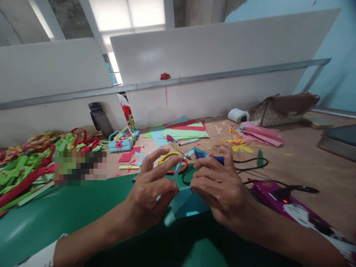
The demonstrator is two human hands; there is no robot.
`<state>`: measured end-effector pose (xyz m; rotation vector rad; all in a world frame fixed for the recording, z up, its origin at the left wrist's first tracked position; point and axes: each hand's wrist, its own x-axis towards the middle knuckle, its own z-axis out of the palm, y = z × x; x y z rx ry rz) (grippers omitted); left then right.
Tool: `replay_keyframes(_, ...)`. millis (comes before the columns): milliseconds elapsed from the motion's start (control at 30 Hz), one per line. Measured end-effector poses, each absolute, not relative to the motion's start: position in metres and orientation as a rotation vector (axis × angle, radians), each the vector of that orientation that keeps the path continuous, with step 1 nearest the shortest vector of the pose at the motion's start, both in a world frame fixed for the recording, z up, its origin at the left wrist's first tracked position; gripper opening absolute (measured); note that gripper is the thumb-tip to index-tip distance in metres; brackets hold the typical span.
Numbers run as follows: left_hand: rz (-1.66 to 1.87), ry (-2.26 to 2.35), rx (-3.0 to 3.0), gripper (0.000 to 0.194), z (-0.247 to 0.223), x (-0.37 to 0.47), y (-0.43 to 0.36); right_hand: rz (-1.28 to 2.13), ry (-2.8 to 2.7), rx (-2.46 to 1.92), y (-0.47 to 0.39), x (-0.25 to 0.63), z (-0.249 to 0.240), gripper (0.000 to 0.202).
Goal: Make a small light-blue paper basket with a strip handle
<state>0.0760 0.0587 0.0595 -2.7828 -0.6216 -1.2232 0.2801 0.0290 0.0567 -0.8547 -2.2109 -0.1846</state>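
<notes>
A folded light-blue sheet piece [191, 204] is stretched between my two hands over the green cover. My left hand [155, 189] is closed in a pinch on its left side, with a narrow blue strip [177, 171] standing up by the fingers. The fingers of my right hand [219, 185] are curled tight on its upper right edge. Just beyond the hands lie scissors with yellow and red loop handles [182, 167], partly hidden. A blue tool [217, 159] with a black cord, apparently a glue gun, lies behind my right hand.
Colourful strips [30, 167] heap up at the left. Behind stand a dark bottle [101, 120] and a small blue bag [120, 144] with a red flower. Coloured sheets [183, 129] and a white pen [189, 141] lie ahead. At right are a purple power strip [267, 191] and a handbag [286, 109].
</notes>
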Motion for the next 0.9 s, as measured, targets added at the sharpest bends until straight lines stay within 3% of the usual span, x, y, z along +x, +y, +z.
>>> replay_keyframes(267,-1.466,-0.738,-2.828,0.012,0.058,0.075,0.062,-0.141,-2.181,-0.890,0.034,0.282,0.057,0.019)
replay_keyframes(300,-1.555,-0.814,-2.823,0.019,0.057,0.074,0.063,-0.138,-2.159,-0.900,0.035,0.282,0.056,0.018)
replay_keyframes(400,-1.783,-1.225,-2.844,0.073,0.052,0.074,0.066,-0.117,-2.111,-0.932,0.037,0.281,0.054,0.017)
replay_keyframes(433,-1.795,-1.382,-2.918,0.077,0.051,0.075,0.067,-0.108,-2.104,-0.944,0.037,0.280,0.053,0.017)
replay_keyframes(600,-1.577,-1.994,-3.430,0.025,0.049,0.086,0.063,-0.089,-2.088,-1.003,0.035,0.276,0.051,0.017)
replay_keyframes(900,-1.609,-1.905,-3.286,0.018,0.041,0.092,0.059,-0.071,-2.199,-1.075,0.033,0.274,0.049,0.017)
